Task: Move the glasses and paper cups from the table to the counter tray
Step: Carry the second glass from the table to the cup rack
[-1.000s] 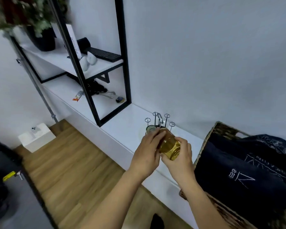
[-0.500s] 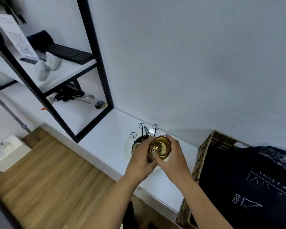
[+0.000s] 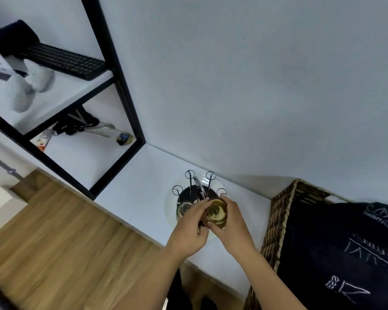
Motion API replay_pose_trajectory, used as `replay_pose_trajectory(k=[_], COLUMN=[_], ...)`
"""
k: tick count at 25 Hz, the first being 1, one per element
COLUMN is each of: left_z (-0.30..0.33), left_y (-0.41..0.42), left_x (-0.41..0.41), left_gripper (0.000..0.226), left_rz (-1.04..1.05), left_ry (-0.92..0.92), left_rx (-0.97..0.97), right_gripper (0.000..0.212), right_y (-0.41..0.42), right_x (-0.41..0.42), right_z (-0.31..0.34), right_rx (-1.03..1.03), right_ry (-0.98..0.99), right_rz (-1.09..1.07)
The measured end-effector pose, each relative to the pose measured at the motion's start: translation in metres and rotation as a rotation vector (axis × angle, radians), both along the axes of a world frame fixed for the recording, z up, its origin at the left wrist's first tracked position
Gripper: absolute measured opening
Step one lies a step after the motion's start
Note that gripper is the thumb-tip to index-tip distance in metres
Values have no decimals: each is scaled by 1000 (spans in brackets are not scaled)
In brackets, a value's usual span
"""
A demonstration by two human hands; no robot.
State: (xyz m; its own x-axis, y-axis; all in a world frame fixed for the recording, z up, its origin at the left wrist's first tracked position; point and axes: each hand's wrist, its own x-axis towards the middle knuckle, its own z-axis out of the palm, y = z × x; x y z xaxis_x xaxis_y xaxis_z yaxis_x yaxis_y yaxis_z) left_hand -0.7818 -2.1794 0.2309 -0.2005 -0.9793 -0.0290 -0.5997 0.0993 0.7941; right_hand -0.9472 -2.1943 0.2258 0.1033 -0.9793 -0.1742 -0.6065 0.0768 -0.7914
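Both grips, left hand [image 3: 189, 229] and right hand [image 3: 230, 224], clasp the amber glass [image 3: 216, 212] over the tray [image 3: 169, 206].

The left hand [image 3: 189, 224] covers the near side of the round tray [image 3: 170, 211] and part of a second glass [image 3: 183, 208] standing on it, and where the amber glass [image 3: 216, 212] meets the rack's posts is hidden behind both hands. The right hand [image 3: 232, 222] wraps that glass's far wall. The wicker basket [image 3: 278, 220] at the counter's right end and its dark cloth [image 3: 345, 253] run off the frame's edge.
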Motion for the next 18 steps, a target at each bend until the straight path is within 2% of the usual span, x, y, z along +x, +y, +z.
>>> replay_pose_trajectory(k=[2,6,18], left_z=[-3,-10,-20], left_y=[-8,-22,-31], left_x=[-1,-4,-7], left_gripper=[66,72,60], left_rz=[-4,3,0], left_ry=[-20,-84,-286], left_rx=[45,90,196], right_gripper=[89,92,90], right_y=[-3,-11,-14], right_x=[1,6,20], right_z=[-10,-24,-51], right_rx=[43,84,196], right_ry=[-13,28,120], right_rz=[-18,-15,12])
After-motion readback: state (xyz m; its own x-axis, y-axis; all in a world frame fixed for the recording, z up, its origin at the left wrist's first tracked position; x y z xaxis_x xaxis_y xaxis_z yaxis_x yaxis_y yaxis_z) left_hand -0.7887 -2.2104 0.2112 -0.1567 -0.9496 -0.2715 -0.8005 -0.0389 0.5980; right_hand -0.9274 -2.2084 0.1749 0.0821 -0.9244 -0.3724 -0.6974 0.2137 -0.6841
